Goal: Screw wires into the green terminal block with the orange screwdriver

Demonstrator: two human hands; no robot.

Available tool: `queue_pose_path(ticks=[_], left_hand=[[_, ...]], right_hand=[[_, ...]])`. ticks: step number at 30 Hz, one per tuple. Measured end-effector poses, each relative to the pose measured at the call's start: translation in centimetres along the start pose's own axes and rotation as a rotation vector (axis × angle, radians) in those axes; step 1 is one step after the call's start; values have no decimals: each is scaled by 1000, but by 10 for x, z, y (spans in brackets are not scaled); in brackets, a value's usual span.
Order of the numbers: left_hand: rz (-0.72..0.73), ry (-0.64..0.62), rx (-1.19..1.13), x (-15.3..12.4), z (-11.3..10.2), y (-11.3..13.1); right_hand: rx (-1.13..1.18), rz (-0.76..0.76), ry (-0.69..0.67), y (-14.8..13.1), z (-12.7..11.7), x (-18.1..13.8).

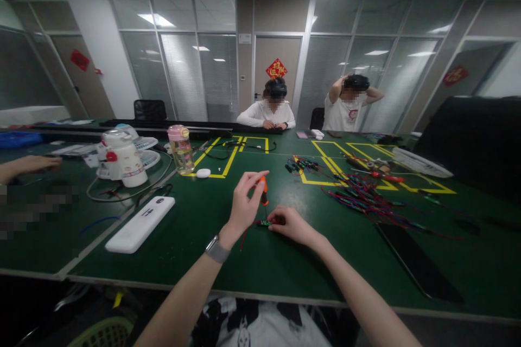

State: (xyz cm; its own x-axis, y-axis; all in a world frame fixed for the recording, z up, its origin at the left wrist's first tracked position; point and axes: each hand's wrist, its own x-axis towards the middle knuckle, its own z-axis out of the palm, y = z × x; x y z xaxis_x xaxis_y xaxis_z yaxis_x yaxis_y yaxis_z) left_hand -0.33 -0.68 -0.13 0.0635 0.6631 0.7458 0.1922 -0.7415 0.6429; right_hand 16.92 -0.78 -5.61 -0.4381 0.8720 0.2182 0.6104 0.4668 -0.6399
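My left hand [245, 203], with a watch on its wrist, is closed on an orange and black screwdriver [265, 195]. The screwdriver stands upright, its thin shaft pointing down at a small green connector [264, 223] on the table. Whether the tip sits in a screw is too small to tell. From the right, my right hand [291, 223] pinches the connector and holds it low against the tabletop. A thin red wire [243, 239] runs from the connector towards me; my fingers hide part of the piece.
Right of my hands lies a heap of connectors with red and dark wires [362, 192], near a black phone [415, 260]. A white power bank [140, 225], a pink-lidded bottle [181, 149] and a white jug [124, 157] stand left. Two people sit opposite; another person's hand [38, 165] is at far left.
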Motion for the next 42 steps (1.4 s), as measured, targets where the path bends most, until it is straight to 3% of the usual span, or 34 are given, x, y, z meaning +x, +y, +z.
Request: queue_pose_path(ticks=[4, 10, 17, 23, 29, 36, 42], left_hand=[[-23, -56, -95, -1, 0, 0], [-5, 57, 23, 0, 0, 0], [-26, -34, -106, 0, 1, 0], [12, 59, 46, 0, 1, 0], [9, -43, -53, 1, 1, 1], [34, 110, 113, 0, 0, -1], [7, -40, -47, 1, 0, 1]], right_hand=[[-1, 13, -1, -1, -1, 0], [8, 10, -1, -2, -1, 0], [13, 13, -3, -3, -2, 0], [12, 20, -2, -1, 0, 0], [24, 14, -7, 1, 0, 0], [36, 18, -7, 1, 0, 0], [25, 2, -5, 0, 0, 0]])
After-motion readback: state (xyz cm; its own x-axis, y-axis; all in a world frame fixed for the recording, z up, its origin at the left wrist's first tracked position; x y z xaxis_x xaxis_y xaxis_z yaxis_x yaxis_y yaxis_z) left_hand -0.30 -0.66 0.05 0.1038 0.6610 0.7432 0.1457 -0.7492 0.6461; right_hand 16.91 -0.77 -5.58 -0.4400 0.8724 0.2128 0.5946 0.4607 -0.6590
